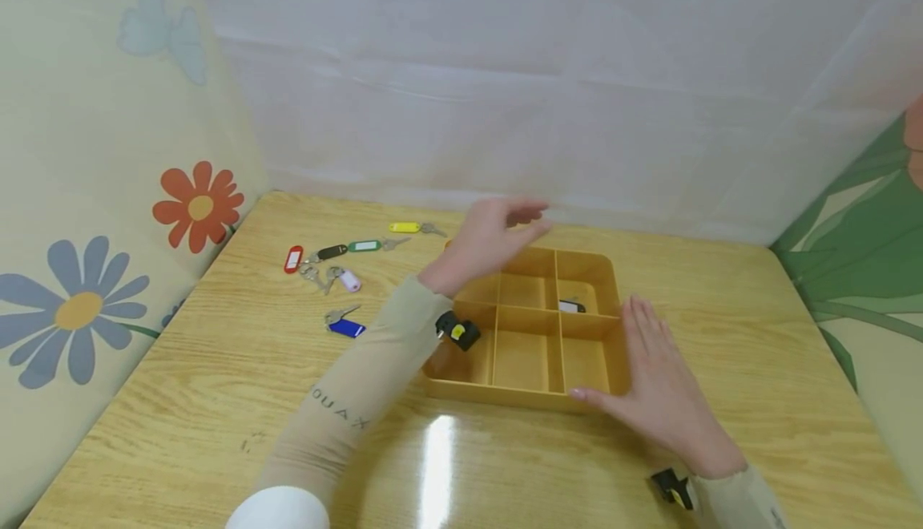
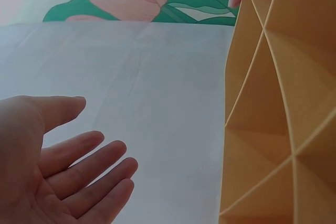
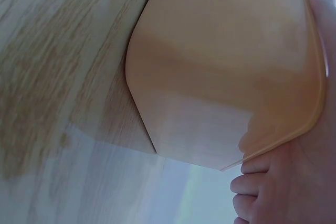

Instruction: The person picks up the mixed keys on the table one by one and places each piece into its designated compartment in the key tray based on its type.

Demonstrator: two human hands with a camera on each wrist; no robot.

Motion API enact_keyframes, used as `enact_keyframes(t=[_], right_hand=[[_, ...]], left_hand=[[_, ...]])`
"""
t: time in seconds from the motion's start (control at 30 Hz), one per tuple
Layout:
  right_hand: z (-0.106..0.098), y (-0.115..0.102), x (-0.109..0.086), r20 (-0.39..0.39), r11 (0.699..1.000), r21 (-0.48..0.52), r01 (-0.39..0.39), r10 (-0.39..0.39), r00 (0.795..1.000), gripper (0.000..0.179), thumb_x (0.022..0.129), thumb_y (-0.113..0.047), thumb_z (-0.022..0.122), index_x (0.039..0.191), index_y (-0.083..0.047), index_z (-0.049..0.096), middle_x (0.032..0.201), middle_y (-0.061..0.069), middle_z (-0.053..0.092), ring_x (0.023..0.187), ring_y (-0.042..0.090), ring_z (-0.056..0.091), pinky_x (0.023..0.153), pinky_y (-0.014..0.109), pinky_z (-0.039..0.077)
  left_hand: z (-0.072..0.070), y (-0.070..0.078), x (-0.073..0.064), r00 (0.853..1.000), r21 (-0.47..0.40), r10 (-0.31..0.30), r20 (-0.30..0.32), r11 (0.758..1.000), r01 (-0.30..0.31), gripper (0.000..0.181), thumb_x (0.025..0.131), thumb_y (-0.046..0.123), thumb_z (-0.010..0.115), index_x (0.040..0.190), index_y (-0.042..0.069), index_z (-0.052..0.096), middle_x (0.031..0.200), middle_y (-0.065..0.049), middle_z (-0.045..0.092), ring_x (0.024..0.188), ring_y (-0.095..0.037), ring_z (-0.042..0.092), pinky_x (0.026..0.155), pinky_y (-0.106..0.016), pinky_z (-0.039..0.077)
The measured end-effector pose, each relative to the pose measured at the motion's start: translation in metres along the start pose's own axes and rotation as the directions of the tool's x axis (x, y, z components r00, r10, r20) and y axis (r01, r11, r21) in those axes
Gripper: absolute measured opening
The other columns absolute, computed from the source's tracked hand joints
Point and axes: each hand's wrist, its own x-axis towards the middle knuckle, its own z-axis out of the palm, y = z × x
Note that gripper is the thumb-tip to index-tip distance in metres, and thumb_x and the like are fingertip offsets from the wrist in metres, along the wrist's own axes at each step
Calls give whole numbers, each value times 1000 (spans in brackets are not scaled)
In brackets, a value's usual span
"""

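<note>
An orange-yellow organizer box (image 1: 526, 397) with several compartments stands on the wooden table. In its back right compartment lies a dark key tag (image 1: 572, 306) with a white label. Over the box's back left part, my left hand (image 1: 490, 240) is raised with fingers apart and loosely bent; the left wrist view shows its palm (image 2: 68, 182) holding nothing. My right hand (image 1: 667, 389) rests against the box's front right corner, thumb at the front rim and straight fingers along the right wall. Close up, the right wrist view shows the box's outer wall (image 3: 220, 66) beside those fingers.
Left of the box lie keys with tags: yellow (image 1: 405, 228), green (image 1: 364, 246), black (image 1: 332, 252), red (image 1: 292, 260), lilac (image 1: 350, 280) and blue (image 1: 347, 328). A white cloth (image 1: 461, 112) hangs behind the table. Flower-patterned cloth borders both sides.
</note>
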Motion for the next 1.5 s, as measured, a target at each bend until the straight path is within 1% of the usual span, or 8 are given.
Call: enact_keyframes(t=[0.23, 0.37, 0.53, 0.6, 0.77, 1.0, 1.3, 1.5], right_hand=[[-2, -1, 0, 2, 1000, -9, -3, 3, 1000, 130, 82, -77, 66, 160, 2, -1, 166, 19, -7, 153, 40, 4, 123, 45, 0], [-2, -1, 0, 0, 1000, -11, 0, 0, 1000, 130, 82, -76, 66, 160, 2, -1, 166, 19, -7, 153, 40, 4, 123, 45, 1], [-1, -1, 0, -5, 1000, -11, 3, -3, 1000, 130, 81, -77, 67, 160, 1, -1, 166, 19, -6, 152, 41, 5, 123, 46, 2], [-1, -1, 0, -5, 1000, -8, 6, -6, 1000, 130, 81, -76, 67, 160, 1, -1, 166, 19, -7, 152, 41, 5, 123, 46, 1], [-1, -1, -1, -7, 1000, -8, 11, -11, 1000, 130, 82, -76, 67, 160, 2, -1, 166, 19, -6, 152, 41, 5, 123, 46, 1], [-1, 0, -1, -5, 1000, -15, 13, -14, 1000, 129, 82, -76, 66, 160, 2, -2, 166, 19, -7, 153, 40, 3, 123, 45, 0], [0, -1, 0, 3, 1000, -13, 5, -5, 1000, 129, 82, -77, 65, 160, 0, -4, 166, 18, -9, 153, 38, 1, 123, 43, -1], [-1, -1, -1, 13, 1000, -2, -3, 3, 1000, 129, 82, -77, 65, 160, 0, -5, 166, 17, -10, 153, 37, -1, 122, 43, -2]], left_hand=[[-12, -6, -6, 999, 19, -5, -36, 1000, 6, 43, 103, 34, 63, 138, 9, 63, 131, -4, 67, 120, -21, 62, 103, -36, 48], [-21, -8, -11, 999, 34, -14, -48, 999, 16, 44, 103, 37, 63, 139, 10, 63, 131, -4, 67, 120, -20, 61, 104, -38, 48], [-33, -12, -19, 997, 83, -21, -69, 996, 26, 45, 103, 40, 62, 138, 12, 64, 129, -3, 68, 119, -20, 62, 103, -36, 48], [-37, -13, -22, 996, 83, -27, -81, 996, 34, 45, 103, 40, 62, 138, 12, 64, 129, -3, 68, 118, -19, 63, 102, -36, 49], [-45, -15, -29, 995, 64, -26, -99, 997, 33, 46, 102, 40, 64, 137, 11, 65, 129, -5, 68, 117, -21, 64, 101, -39, 50], [-53, -18, -35, 994, 87, -23, -108, 996, 32, 48, 102, 42, 63, 138, 11, 64, 130, -5, 67, 118, -21, 64, 101, -36, 50], [-61, -27, -43, 991, 91, -34, -132, 995, 47, 45, 101, 38, 65, 136, 10, 65, 129, -9, 68, 118, -23, 64, 102, -39, 49], [-66, -30, -49, 988, 74, -51, -146, 995, 63, 45, 101, 39, 65, 136, 11, 65, 130, -8, 67, 118, -22, 64, 101, -40, 50]])
